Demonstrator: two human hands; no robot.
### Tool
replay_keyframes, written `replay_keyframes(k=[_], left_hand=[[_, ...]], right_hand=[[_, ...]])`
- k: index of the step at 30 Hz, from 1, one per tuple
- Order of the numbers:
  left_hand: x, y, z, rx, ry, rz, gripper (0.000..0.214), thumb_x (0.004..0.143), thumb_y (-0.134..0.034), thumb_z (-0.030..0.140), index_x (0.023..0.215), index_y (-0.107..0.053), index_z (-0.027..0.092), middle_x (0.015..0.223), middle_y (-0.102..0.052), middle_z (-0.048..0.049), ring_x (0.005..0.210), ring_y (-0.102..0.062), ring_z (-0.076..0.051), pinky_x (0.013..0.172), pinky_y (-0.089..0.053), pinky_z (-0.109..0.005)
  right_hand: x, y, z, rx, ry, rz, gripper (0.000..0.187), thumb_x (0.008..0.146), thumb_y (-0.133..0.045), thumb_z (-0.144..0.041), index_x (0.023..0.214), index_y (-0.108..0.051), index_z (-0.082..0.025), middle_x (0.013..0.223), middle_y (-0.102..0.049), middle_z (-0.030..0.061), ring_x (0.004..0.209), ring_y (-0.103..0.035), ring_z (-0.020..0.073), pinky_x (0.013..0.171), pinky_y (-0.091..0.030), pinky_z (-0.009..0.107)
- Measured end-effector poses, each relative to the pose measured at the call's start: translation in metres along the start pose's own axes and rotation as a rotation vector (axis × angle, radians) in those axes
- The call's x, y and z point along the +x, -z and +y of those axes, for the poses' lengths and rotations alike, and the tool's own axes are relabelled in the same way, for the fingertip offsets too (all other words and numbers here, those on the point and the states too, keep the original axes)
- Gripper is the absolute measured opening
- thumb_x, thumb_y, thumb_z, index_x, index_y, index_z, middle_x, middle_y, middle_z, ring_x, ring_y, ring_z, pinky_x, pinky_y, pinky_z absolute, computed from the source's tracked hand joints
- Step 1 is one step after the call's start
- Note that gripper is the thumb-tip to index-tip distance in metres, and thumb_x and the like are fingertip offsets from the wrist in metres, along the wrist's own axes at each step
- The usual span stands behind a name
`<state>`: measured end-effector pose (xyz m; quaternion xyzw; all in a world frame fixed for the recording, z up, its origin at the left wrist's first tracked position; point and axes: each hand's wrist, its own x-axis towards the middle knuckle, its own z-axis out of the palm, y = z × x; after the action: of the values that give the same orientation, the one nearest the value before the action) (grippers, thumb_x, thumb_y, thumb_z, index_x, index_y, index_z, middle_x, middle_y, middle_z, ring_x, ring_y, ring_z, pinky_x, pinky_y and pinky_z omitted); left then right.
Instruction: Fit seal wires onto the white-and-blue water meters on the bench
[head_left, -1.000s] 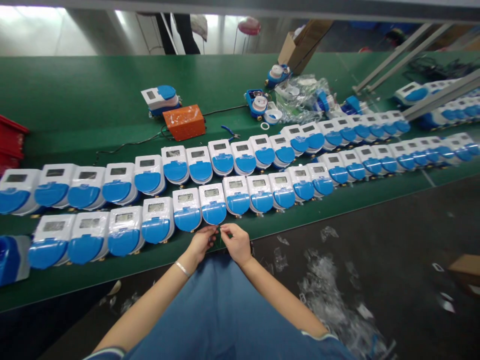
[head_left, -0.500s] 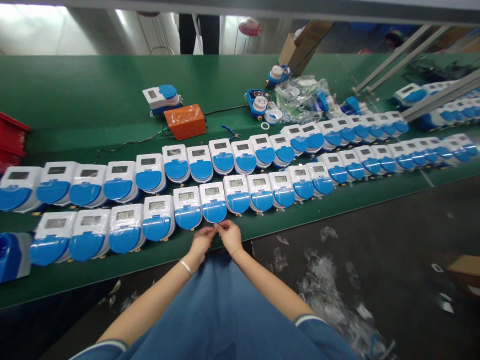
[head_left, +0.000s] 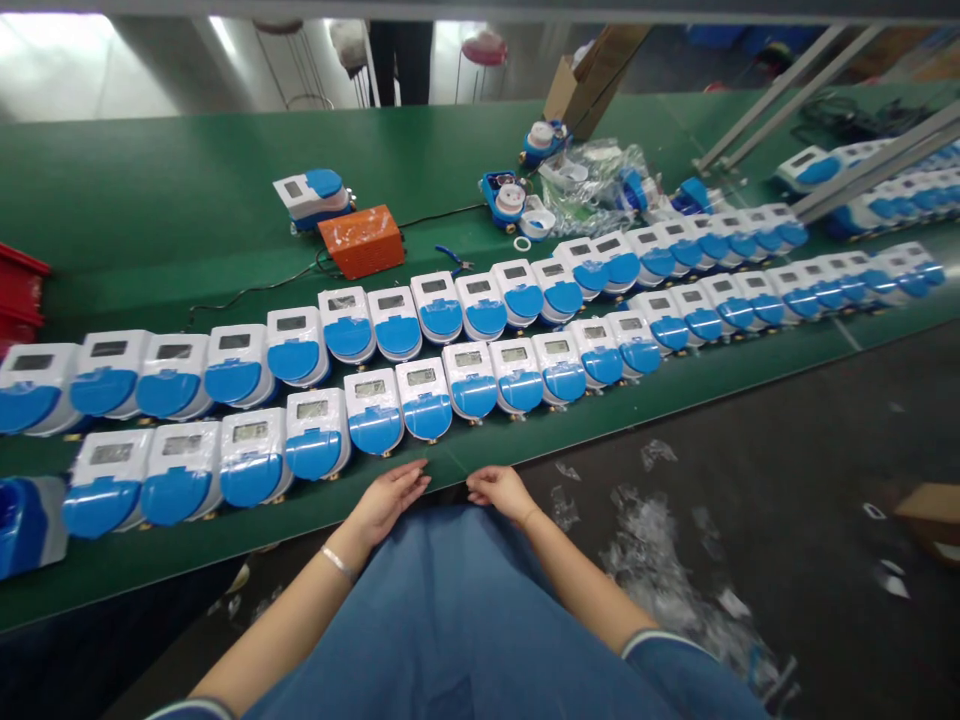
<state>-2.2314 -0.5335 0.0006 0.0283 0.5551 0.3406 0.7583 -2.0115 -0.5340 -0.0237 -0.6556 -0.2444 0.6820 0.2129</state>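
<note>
My left hand (head_left: 391, 495) is at the bench's near edge, palm turned inward, fingers stretched out and holding nothing. To its right, my right hand (head_left: 501, 490) is closed in a pinch. A faint thin line shows by its fingertips, too fine to name. Just beyond the hands stands a white water meter (head_left: 424, 398) with a blue lid and a small display, touched by neither hand. Beside it on the left is another such meter (head_left: 374, 410); a third meter (head_left: 471, 381) stands to the right. Their lids are down.
Two long rows of similar meters run along the green bench (head_left: 195, 160). Behind them are an orange box (head_left: 362, 242) with a cable, blue-handled pliers (head_left: 454, 259), opened meters and a plastic bag (head_left: 592, 190). A red bin (head_left: 21, 295) stands left. Plastic scraps (head_left: 660, 560) litter the floor.
My hands were together at the lower edge of the middle meter. They have drawn apart and back toward me; the left fingers have opened, the right still pinch.
</note>
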Motion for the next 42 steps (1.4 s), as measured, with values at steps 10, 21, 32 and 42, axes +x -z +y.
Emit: replay_keyframes(k=[10,21,32,42], left_hand=[[-0.006,0.007,0.002,-0.104,0.223,-0.163,0.032,0.075,-0.066,0.007,0.106,-0.065,0.012,0.106,-0.067,-0.015,0.095,-0.066,-0.019,0.084,-0.054,-0.027],[-0.002,0.005,-0.016,0.01,0.007,0.061,0.029,0.059,-0.077,0.001,0.083,-0.066,0.012,0.086,-0.071,-0.0089,0.084,-0.067,-0.016,0.077,-0.053,-0.022],[-0.002,0.004,-0.017,0.04,-0.069,0.04,0.036,0.049,-0.083,0.005,0.079,-0.065,0.011,0.076,-0.071,-0.0068,0.074,-0.067,-0.015,0.072,-0.053,-0.022],[-0.001,0.002,-0.016,0.145,-0.173,0.085,0.041,0.045,-0.087,0.017,0.079,-0.065,0.012,0.069,-0.068,-0.0035,0.065,-0.063,-0.013,0.065,-0.05,-0.023]], right_hand=[[-0.014,-0.052,-0.031,0.499,0.05,0.001,0.027,0.061,-0.078,-0.026,0.081,-0.063,-0.014,0.08,-0.071,0.0067,0.067,-0.068,0.0132,0.06,-0.054,0.022],[-0.012,-0.07,-0.015,0.134,0.343,0.136,0.025,0.062,-0.074,-0.034,0.07,-0.06,-0.015,0.067,-0.067,0.0032,0.061,-0.063,0.0147,0.064,-0.052,0.028],[-0.014,-0.071,-0.016,-0.025,0.444,0.183,0.018,0.069,-0.067,-0.033,0.07,-0.061,-0.017,0.072,-0.069,0.0046,0.068,-0.065,0.0171,0.067,-0.052,0.028],[-0.02,-0.074,-0.02,-0.078,0.439,0.174,0.018,0.068,-0.067,-0.034,0.069,-0.061,-0.017,0.071,-0.069,0.0039,0.067,-0.065,0.017,0.066,-0.051,0.028]])
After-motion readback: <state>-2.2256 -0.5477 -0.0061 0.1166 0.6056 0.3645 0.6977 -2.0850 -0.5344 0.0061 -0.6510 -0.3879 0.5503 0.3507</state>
